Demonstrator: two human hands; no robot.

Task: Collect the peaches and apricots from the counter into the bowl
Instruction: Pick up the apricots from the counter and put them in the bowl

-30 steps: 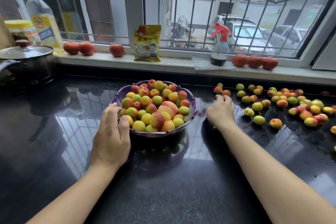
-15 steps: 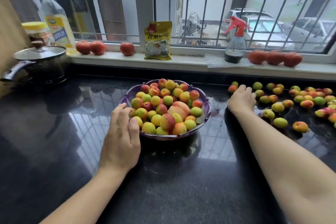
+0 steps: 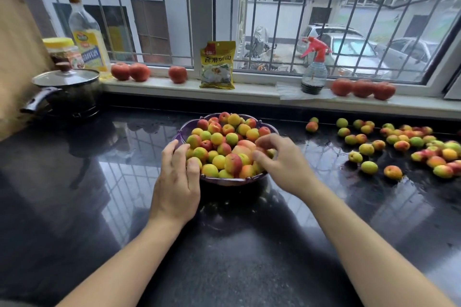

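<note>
A purple bowl point(image 3: 232, 180) heaped with small yellow, green and red peaches and apricots point(image 3: 219, 142) stands mid-counter. My left hand point(image 3: 175, 182) rests against the bowl's left rim, with its fingers fairly straight and the thumb lying over the edge. My right hand point(image 3: 284, 164) hovers over the bowl's right side. Its curled fingers and thumb pinch a small reddish apricot point(image 3: 261, 150), which is mostly hidden by them. Several more loose fruits point(image 3: 369, 167) lie scattered on the wet black counter point(image 3: 74, 182) to the right.
A lidded pot point(image 3: 67, 92) stands at the back left, with an oil bottle point(image 3: 88, 37) and a jar point(image 3: 62, 50) behind it. On the windowsill are red tomatoes point(image 3: 129, 71), a yellow packet point(image 3: 217, 65) and a spray bottle point(image 3: 314, 70).
My right hand has come left from the loose fruit on the counter to the bowl's right side, now pinching an apricot. My left hand has stayed at the bowl's left rim.
</note>
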